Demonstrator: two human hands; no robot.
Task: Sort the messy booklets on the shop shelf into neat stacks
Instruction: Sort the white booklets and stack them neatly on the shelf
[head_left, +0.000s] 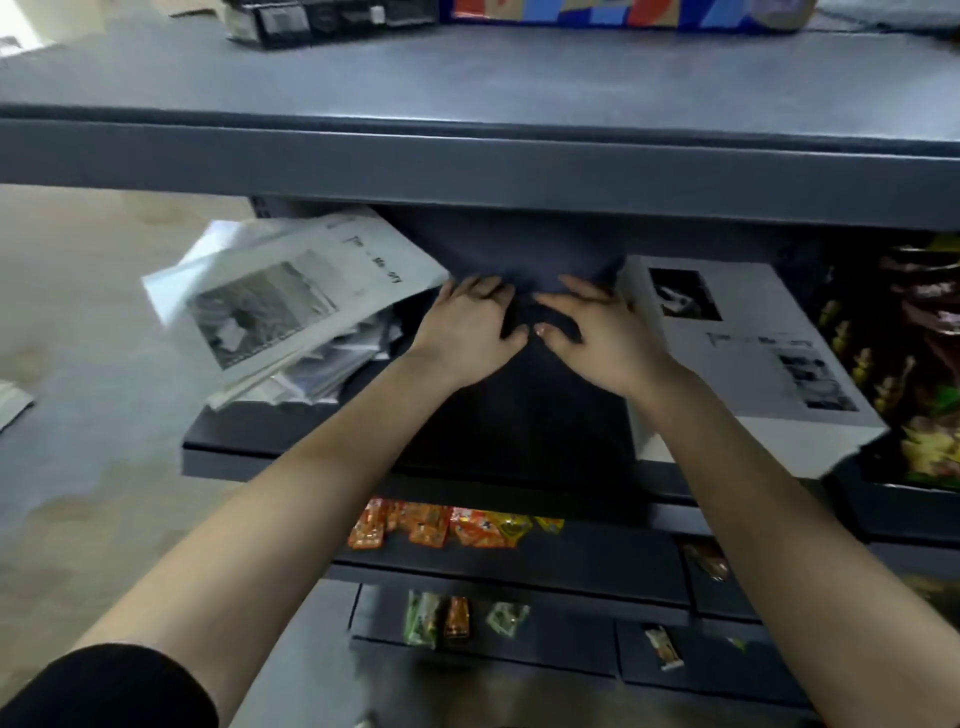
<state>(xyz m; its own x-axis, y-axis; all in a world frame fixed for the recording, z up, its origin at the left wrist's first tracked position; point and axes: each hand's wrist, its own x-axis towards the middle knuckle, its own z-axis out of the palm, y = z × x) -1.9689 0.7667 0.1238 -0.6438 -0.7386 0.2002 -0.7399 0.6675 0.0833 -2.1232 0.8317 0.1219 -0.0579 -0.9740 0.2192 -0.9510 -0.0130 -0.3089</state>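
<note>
Your left hand (465, 332) and right hand (597, 338) rest flat, holding nothing, on the shelf (519, 415) left of the neat stack (753, 364); the messy booklets (291, 312) lie further left, tilted, nearest your left hand

Along the top edge of the frame, a box printed in blue, red and orange (623, 10) lies right of centre, with dark boxes (322, 21) to its left. At the right edge stand dark snack bags (919, 364) with yellow-green print. Low in the centre, orange packets (431, 525) lie in a row, a yellow packet (511, 527) just beside them. Below these sit green packets (423, 618), a small orange one (457, 617) and a pale green one (506, 617). A grey-beige floor (78, 312) fills the left.
</note>
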